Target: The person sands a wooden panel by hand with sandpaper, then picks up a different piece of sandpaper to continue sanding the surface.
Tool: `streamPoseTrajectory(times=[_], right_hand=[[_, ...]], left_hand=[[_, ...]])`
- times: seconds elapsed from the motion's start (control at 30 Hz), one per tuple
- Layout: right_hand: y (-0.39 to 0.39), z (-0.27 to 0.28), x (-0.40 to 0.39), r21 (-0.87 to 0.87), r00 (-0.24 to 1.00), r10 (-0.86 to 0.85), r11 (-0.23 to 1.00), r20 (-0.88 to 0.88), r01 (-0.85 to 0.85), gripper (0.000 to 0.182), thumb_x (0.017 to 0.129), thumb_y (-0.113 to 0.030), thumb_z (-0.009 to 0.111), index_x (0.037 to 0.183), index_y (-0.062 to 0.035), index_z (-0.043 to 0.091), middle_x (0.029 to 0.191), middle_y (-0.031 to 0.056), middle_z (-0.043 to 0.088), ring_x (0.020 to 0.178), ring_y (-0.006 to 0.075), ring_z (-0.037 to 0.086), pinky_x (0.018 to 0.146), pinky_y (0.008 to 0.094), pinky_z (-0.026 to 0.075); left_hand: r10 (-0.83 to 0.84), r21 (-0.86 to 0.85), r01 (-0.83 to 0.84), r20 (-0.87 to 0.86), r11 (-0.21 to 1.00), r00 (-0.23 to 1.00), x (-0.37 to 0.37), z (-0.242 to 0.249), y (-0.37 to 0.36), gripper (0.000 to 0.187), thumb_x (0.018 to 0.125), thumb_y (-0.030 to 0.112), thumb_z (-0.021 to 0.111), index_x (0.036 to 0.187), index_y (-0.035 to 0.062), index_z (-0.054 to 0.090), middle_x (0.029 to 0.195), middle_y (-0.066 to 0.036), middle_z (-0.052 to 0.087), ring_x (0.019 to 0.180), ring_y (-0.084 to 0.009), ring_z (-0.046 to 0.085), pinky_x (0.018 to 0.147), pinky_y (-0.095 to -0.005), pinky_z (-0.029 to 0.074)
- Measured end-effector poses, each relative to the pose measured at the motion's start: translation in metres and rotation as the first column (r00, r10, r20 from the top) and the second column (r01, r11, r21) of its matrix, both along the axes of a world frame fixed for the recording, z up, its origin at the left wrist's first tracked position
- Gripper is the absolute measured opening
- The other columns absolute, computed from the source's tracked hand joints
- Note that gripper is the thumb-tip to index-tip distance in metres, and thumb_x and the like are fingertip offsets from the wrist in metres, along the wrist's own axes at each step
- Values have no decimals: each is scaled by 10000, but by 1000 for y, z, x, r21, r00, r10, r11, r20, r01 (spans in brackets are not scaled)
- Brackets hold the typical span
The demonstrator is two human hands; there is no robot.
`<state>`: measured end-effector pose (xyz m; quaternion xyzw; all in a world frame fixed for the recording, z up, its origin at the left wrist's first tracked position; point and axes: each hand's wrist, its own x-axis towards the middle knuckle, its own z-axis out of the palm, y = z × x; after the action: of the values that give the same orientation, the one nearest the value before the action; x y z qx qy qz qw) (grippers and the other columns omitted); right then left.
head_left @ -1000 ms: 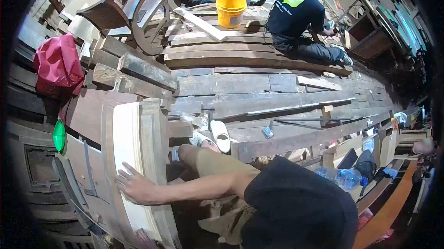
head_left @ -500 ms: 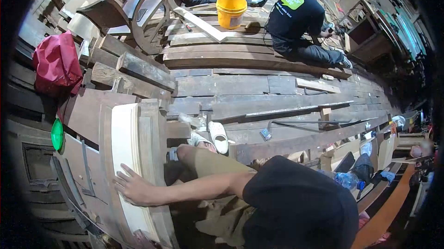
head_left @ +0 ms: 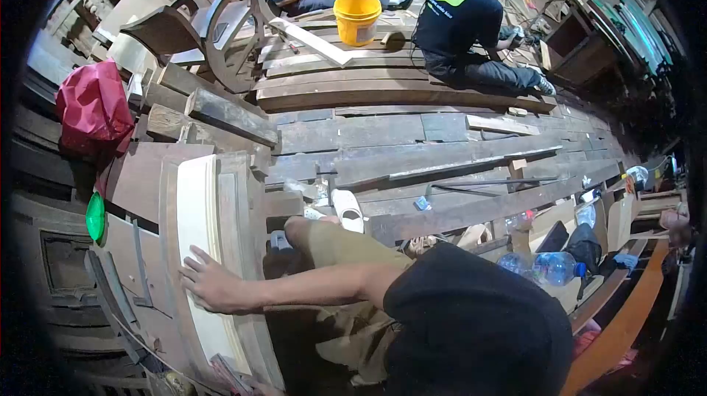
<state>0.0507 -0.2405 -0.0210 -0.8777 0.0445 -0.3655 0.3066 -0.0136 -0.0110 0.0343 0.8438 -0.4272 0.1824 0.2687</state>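
My right hand (head_left: 212, 283) lies flat on a long pale board (head_left: 197, 201), its fingers slightly spread. Grooved, darker wooden strips (head_left: 234, 212) run along the board's right side. At the bottom edge, part of my left hand (head_left: 258, 387) shows beside a dark, narrow object (head_left: 227, 372) at the board's near end. Its fingers look curled round that object, but most of it is cut off by the frame and I cannot make out its kind.
Stacked beams (head_left: 228, 116) lie beyond the board, near a wooden chair (head_left: 195, 28) and a red bag (head_left: 94, 109). Two people sit on the floor at the back, near a yellow bucket (head_left: 357, 19). Planks and bottles (head_left: 556, 268) lie to the right.
The view has shifted slightly. My right hand stays on the pale board. More of my left hand and the dark object now shows at the bottom edge.
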Motion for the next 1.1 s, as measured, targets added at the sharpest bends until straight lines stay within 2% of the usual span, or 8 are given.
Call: streamPoseTrajectory(times=[0.3, 0.5, 0.57, 0.6, 0.77, 0.9, 1.03, 1.1], right_hand=[[-3, 2, -1, -50, 1000, -7, 999, -18, 7, 415, 879, -299, 660, 1153, 10, 703, 1275, 187, 646, 1266, 374, 543, 1236, 609, 259], [-9, 12, -7, -18, 974, 104, 994, -200, -110, 533, 915, -313, 622, 1353, -10, 635, 1417, 181, 626, 1391, 399, 495, 1263, 591, 211], [-9, 14, -9, -64, 991, 27, 997, -131, -36, 496, 914, -299, 622, 1352, -66, 640, 1396, 165, 642, 1356, 381, 521, 1253, 572, 244], [-10, 16, -11, -36, 989, 40, 998, -143, -46, 493, 946, -306, 607, 1368, -54, 623, 1364, 189, 636, 1317, 412, 535, 1247, 589, 237], [-14, 16, -4, -130, 997, 68, 989, -47, -74, 363, 924, -238, 637, 1222, -40, 693, 1364, 166, 657, 1247, 411, 534, 1173, 569, 290], [-9, 23, -4, -132, 994, 76, 988, -73, -85, 295, 936, -182, 634, 1169, -23, 721, 1342, 142, 680, 1201, 376, 538, 1130, 527, 329], [-11, 20, 4, -182, 995, 64, 980, -73, -76, 288, 957, -228, 635, 1157, -47, 737, 1363, 105, 685, 1209, 352, 525, 1136, 503, 313], [-11, 18, 0, -194, 995, 50, 979, -90, -67, 295, 960, -242, 633, 1161, -53, 739, 1368, 107, 683, 1206, 351, 526, 1138, 500, 308]], left_hand=[[22, -59, -27, -81, 998, 996, -12, -5, 25, 454, 1123, 249, 494, 1492, -11, 535, 1495, -215, 575, 1415, -445, 496, 1221, -582, 325], [297, 186, -261, -199, 947, 934, 26, -82, 95, 416, 1072, 109, 480, 1396, -138, 567, 1489, -274, 572, 1409, -415, 524, 1196, -450, 366], [261, 26, -283, -470, 959, 843, 11, -69, 83, 408, 1045, 126, 535, 1386, -86, 608, 1451, -248, 613, 1395, -404, 544, 1183, -448, 384], [248, 71, -238, -342, 969, 906, 4, -49, 70, 381, 1065, 168, 558, 1328, -97, 634, 1354, -296, 649, 1279, -458, 595, 1117, -477, 425], [213, 214, -196, -59, 957, 975, 3, -3, 39, 513, 936, 62, 661, 1440, -7, 597, 1555, -189, 533, 1504, -367, 426, 1239, -481, 338], [280, 254, -254, -71, 933, 957, -16, -9, 28, 598, 878, -5, 619, 1466, -78, 534, 1603, -240, 444, 1516, -380, 401, 1276, -474, 308], [46, 193, -52, 35, 980, 998, -17, -33, 25, 629, 840, -94, 581, 1464, -112, 506, 1557, -278, 484, 1511, -384, 408, 1284, -484, 320], [239, 234, -227, -21, 945, 971, -2, -31, 36, 593, 874, -89, 593, 1460, -115, 506, 1546, -289, 490, 1499, -384, 426, 1285, -498, 317]])
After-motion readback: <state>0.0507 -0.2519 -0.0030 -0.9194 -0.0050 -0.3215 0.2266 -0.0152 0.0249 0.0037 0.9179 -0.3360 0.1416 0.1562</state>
